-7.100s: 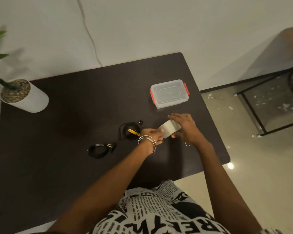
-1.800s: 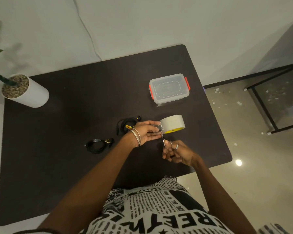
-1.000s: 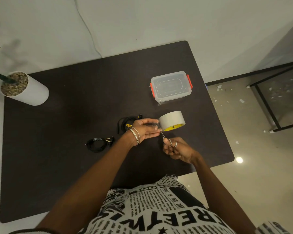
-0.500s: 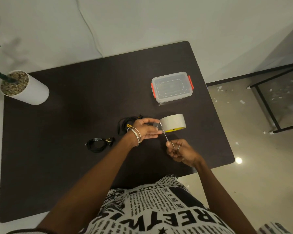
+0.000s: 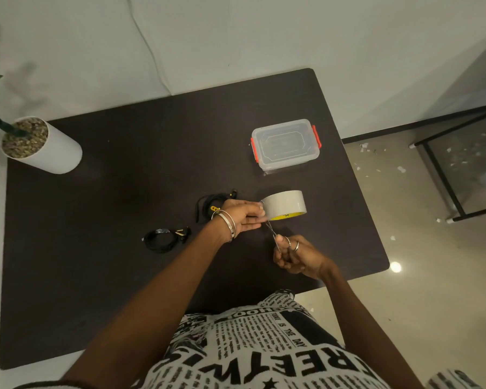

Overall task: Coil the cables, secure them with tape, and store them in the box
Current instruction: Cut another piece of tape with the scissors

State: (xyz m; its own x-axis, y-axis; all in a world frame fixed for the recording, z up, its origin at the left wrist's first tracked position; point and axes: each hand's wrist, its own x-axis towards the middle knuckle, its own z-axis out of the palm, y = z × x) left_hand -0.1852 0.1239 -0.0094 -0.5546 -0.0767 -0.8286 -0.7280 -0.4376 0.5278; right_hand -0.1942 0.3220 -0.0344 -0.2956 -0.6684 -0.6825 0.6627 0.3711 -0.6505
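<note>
Cables not yet boxed. Right hand (image 5: 296, 256) grips scissors (image 5: 272, 233) just before tape roll (image 5: 285, 204); left hand (image 5: 243, 217) pinches tape end. Taped coil (image 5: 164, 240) left of roll, second coil (image 5: 211, 206) behind left hand seemingly untaped. Box (image 5: 285, 144) beyond roll, lid on.

Bare dark table (image 5: 124, 290) left of coiled cables (image 5: 166, 240) (plant pot (image 5: 44, 147) far corner).

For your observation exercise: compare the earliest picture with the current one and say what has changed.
The right hand let go of the tape roll and took up scissors, blades now at the pulled tape end, which the left hand pinches. Both coiled cables and the closed box lie as before.
</note>
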